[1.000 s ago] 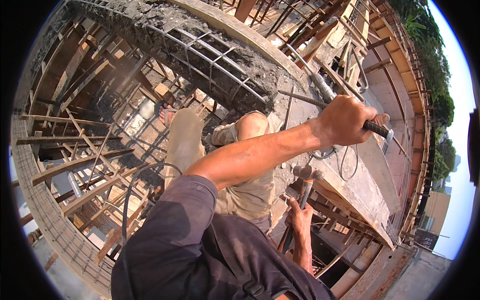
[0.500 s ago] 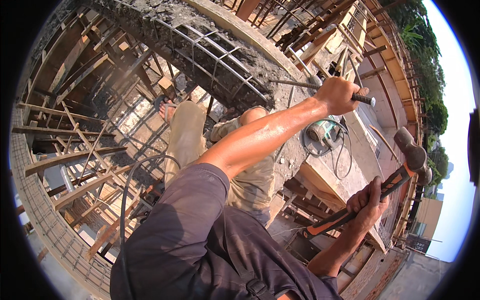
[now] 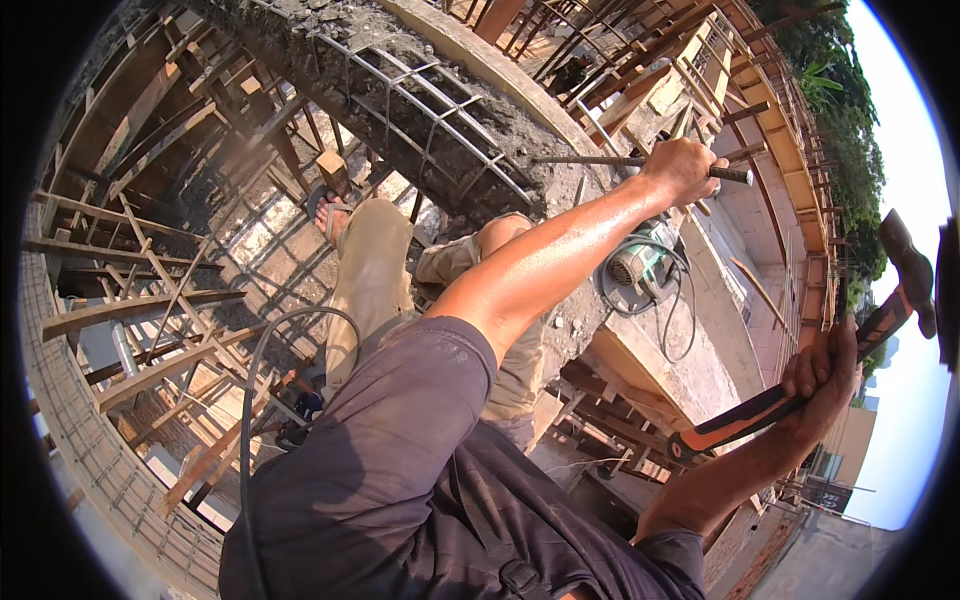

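Note:
My left hand [image 3: 685, 170] is closed around a long dark steel chisel [image 3: 590, 160], near its blunt end. The chisel's far end meets the broken edge of the concrete beam [image 3: 560, 185]; whether it bites in I cannot tell. At the right, my right hand [image 3: 825, 372] grips a hammer [image 3: 735, 418] by its black and orange handle. The steel hammer head [image 3: 908, 268] is raised, well apart from the chisel's end.
Bare rebar [image 3: 430, 115] runs along the chipped beam. A teal power tool [image 3: 640, 265] with a looped cord lies on the concrete below my left wrist. Timber props [image 3: 140, 300] fill the drop at left. My sandalled foot [image 3: 330, 213] rests lower down.
My right hand has swung the hammer outward to the right, away from the chisel. My left hand and the chisel have shifted only slightly, the gripped end a little to the right.

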Action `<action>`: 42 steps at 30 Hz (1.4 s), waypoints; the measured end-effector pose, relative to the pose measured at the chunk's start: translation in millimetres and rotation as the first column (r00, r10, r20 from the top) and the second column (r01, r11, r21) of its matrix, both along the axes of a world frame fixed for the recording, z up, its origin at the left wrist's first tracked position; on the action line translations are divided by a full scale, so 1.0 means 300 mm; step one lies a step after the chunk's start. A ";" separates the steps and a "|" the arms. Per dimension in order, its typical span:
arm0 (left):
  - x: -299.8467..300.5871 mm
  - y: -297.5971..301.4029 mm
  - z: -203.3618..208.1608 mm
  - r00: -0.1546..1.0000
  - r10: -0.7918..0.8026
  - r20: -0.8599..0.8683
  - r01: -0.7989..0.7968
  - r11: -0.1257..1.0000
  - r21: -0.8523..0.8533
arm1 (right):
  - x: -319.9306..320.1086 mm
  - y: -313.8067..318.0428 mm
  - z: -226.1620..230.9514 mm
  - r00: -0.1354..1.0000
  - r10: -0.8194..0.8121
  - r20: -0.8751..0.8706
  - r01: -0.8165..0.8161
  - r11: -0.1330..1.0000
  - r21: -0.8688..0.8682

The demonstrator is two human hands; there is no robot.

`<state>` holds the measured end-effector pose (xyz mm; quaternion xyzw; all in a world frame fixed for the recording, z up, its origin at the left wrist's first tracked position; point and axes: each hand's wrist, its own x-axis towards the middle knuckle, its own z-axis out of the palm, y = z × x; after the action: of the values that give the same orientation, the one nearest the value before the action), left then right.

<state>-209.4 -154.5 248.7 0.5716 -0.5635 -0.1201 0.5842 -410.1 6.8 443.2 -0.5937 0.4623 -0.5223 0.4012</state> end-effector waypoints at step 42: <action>-0.103 0.700 -0.355 0.957 -0.195 0.214 0.273 0.858 -0.436 | -0.138 0.165 -0.429 0.993 0.018 -0.118 0.031 0.917 0.399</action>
<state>-240.5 55.5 142.3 0.3513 -0.6868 -0.0063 0.6362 -451.7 56.4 314.6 -0.5280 0.5843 -0.3817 0.4839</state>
